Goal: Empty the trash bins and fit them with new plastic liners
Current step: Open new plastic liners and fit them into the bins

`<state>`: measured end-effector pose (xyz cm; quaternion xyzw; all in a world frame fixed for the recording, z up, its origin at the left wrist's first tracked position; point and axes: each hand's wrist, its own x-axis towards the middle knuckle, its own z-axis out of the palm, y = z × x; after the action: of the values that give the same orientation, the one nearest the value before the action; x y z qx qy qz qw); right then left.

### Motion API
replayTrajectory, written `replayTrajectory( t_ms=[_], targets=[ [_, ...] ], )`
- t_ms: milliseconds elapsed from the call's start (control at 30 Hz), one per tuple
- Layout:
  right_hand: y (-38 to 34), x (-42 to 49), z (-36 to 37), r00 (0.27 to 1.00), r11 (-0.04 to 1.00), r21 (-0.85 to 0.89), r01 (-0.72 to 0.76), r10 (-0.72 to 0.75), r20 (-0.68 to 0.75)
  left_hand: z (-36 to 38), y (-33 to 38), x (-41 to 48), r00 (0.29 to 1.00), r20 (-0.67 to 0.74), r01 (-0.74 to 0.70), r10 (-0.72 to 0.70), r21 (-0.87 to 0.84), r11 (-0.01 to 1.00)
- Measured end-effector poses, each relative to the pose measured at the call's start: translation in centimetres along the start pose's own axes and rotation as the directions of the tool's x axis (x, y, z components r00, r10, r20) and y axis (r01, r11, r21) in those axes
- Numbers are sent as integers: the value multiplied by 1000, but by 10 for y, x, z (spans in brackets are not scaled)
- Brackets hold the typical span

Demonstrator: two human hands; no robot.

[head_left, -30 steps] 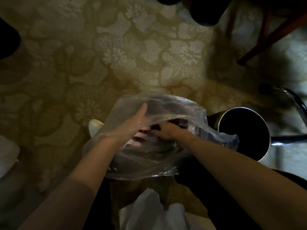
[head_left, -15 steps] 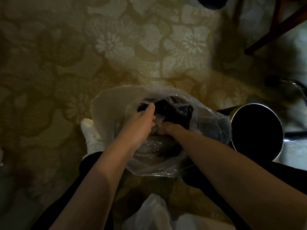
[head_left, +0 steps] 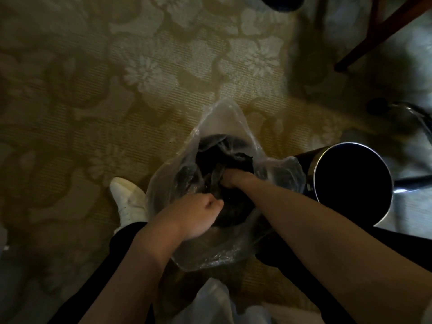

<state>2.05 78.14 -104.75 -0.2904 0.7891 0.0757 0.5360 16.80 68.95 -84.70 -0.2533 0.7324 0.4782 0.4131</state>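
From the head view, your left hand (head_left: 198, 213) is curled closed, pinching the near edge of the clear plastic bag (head_left: 222, 127), which sits on the flowered carpet (head_left: 163, 66) just beside your white shoe (head_left: 128, 199). Your right hand (head_left: 233, 180) reaches into the bag's mouth, fingers curled into the dark crumpled material (head_left: 224, 160) inside. The round trash bin (head_left: 315, 178) stands open just right of the bag, its inside dark.

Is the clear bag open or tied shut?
Open. The clear plastic bag gapes at the mouth; the right hand grips dark contents inside, the left hand grips its edge.
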Motion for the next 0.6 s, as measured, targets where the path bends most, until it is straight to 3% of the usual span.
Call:
replayTrajectory(
  t_ms=[167, 267, 333, 400, 467, 533, 600],
  targets=[
    [-6, -43, -25, 990, 970, -203, 130, -116, 80, -2, -5, 5, 974, 165, 160, -153, -28, 987],
    [-8, -89, -56, 971, 915, -336, 224, -240, -6, -4, -6, -4, 994, 24, 113, -111, -165, 980],
    [-10, -125, -74, 914, 867, -407, 287, -375, -154, -6, -3, -17, 979, -199, -15, -33, -237, 971],
    [-9, -159, -89, 818, 851, -421, 313, -467, -336, -8, 1, -30, 868, -485, -143, 104, -43, 989],
    [-2, -184, -101, 713, 862, -389, 326, -494, -498, -8, 1, -39, 672, -694, -177, 260, 190, 966],
    [10, -198, -112, 672, 896, -277, 347, -443, -593, -8, -4, -43, 523, -771, -148, 363, 337, 930],
    [23, -201, -118, 693, 918, -192, 348, -389, -607, -7, -14, -40, 513, -753, -94, 412, 428, 899]
  ],
)
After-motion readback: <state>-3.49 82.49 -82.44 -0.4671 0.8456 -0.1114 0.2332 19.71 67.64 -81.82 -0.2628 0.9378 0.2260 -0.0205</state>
